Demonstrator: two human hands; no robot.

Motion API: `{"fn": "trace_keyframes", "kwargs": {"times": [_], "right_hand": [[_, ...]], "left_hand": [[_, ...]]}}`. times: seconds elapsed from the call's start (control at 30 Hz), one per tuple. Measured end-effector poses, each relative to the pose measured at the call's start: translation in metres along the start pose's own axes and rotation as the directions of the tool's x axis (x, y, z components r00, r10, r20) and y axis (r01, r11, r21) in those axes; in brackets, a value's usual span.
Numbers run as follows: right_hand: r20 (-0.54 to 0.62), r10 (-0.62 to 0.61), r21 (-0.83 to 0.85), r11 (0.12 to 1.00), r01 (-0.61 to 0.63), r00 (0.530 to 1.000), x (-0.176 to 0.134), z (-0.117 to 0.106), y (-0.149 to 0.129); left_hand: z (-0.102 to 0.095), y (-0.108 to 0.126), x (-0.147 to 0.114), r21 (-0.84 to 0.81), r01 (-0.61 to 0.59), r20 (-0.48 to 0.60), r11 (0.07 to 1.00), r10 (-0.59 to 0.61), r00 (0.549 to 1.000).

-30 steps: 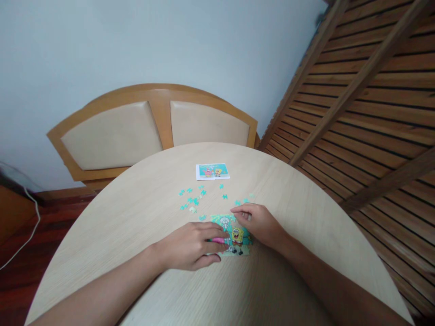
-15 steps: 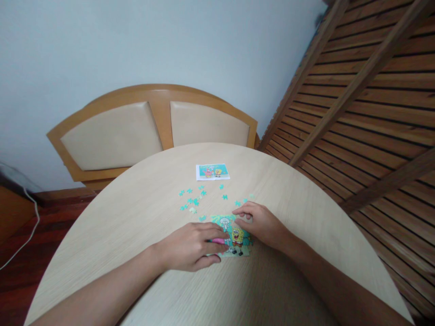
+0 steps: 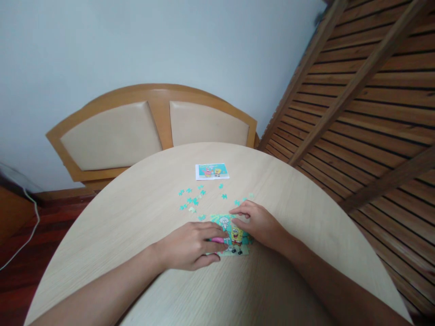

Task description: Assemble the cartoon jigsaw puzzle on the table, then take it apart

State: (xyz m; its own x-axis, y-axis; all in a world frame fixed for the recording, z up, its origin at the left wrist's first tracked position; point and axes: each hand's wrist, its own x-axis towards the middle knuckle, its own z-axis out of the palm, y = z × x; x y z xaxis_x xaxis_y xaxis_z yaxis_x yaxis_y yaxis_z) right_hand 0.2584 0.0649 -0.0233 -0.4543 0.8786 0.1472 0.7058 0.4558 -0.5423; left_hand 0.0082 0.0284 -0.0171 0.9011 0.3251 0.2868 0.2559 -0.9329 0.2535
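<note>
Bracing the partly built puzzle [image 3: 237,235], flat on the surface [image 3: 142,213] before the person, seems the job of the left grip [image 3: 192,244]: unclenched, fingers spread over the puzzle's left part. Right grip [image 3: 260,222] at the upper edge, index and thumb slightly parted; cannot tell if a piece is between. Best done, I judge, with light downward pressure, tabs squared before pressing, so joined rows don't buckle. Loose pieces [image 3: 195,202] lie beyond; picture card [image 3: 212,171] farther, handy for checking colours.
</note>
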Motion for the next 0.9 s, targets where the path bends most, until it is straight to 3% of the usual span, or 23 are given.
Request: {"fn": "trace_keyframes", "kwargs": {"times": [0.33,0.53,0.9], "right_hand": [[0.059,-0.087,0.049,0.995,0.084,0.994,-0.0028,-0.0093,0.0052],[-0.003,0.022,-0.005,1.000,-0.022,1.000,-0.0012,-0.0062,0.0042],[0.007,-0.002,-0.060,0.998,0.003,1.000,-0.0013,-0.0068,0.0086]], "left_hand": [[0.0012,0.0003,-0.0017,-0.007,-0.004,-0.022,1.000,0.004,1.000],[0.0006,0.0003,-0.0004,-0.018,-0.011,-0.036,1.000,0.011,0.999],[0.0003,0.0003,-0.0005,-0.019,-0.009,-0.030,1.000,0.008,0.999]]}}
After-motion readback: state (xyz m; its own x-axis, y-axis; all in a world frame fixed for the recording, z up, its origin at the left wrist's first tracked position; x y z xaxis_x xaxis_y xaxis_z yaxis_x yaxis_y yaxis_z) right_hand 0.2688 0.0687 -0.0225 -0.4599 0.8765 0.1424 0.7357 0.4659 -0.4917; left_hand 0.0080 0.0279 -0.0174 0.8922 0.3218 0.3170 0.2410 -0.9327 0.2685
